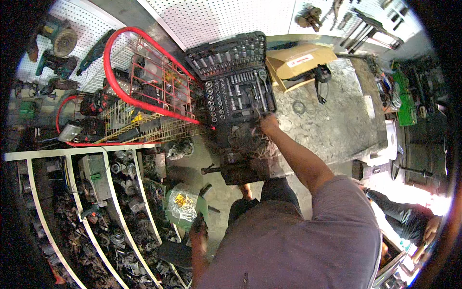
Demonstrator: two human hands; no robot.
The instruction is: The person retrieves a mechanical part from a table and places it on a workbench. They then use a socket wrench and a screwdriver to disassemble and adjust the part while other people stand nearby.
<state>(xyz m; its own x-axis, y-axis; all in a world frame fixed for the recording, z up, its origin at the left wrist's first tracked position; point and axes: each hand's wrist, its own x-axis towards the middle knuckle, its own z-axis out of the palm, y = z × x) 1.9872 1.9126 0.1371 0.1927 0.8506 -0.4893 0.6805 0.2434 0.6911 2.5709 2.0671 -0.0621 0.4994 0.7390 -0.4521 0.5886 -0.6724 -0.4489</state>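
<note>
My right hand reaches across the workbench to the near right corner of an open black socket set case. Its fingers are drawn together at the edge of the case; what they hold, if anything, is too small to make out. Rows of chrome sockets and a ratchet lie in the case, with more pieces in its raised lid. Low on the left, my left hand hangs beside a green stool-like surface bearing a coil of white and yellow cord. Its fingers are dark and unclear.
A bench vise stands at the bench's near edge. Beyond the case are a cardboard box and a black strap-like item. A red-rimmed wire rack stands left, above shelves of metal parts. Another person's arm shows at right.
</note>
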